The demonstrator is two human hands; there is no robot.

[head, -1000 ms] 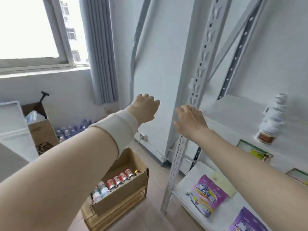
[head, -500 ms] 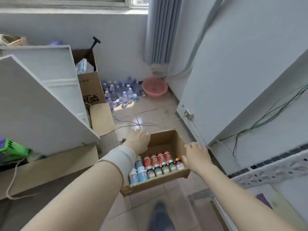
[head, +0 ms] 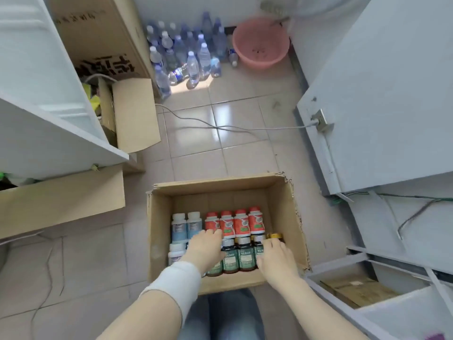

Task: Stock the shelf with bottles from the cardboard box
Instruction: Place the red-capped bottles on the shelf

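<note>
An open cardboard box [head: 284,217] stands on the tiled floor right in front of me. Inside are white-and-blue bottles [head: 186,225] on the left, red-capped bottles [head: 241,223] in the back row, dark bottles with green labels [head: 239,256] in front, and a gold-lidded jar [head: 275,236] at the right. My left hand [head: 204,249], with a white wrist wrap, reaches down onto the bottles between the blue and green ones. My right hand [head: 275,260] lies over the right end of the green-labelled row. Whether either hand grips a bottle is hidden. A white shelf [head: 402,312] corner shows lower right.
Several clear water bottles [head: 186,52] and a pink basin [head: 261,42] stand against the far wall. A grey cable [head: 220,127] crosses the floor to a wall socket [head: 321,120]. Cardboard boxes [head: 133,114] and white panels [head: 44,111] crowd the left side.
My view has swung down from the shelf to the floor box. Both hands have dropped from mid-air into the box and now rest on the bottles.
</note>
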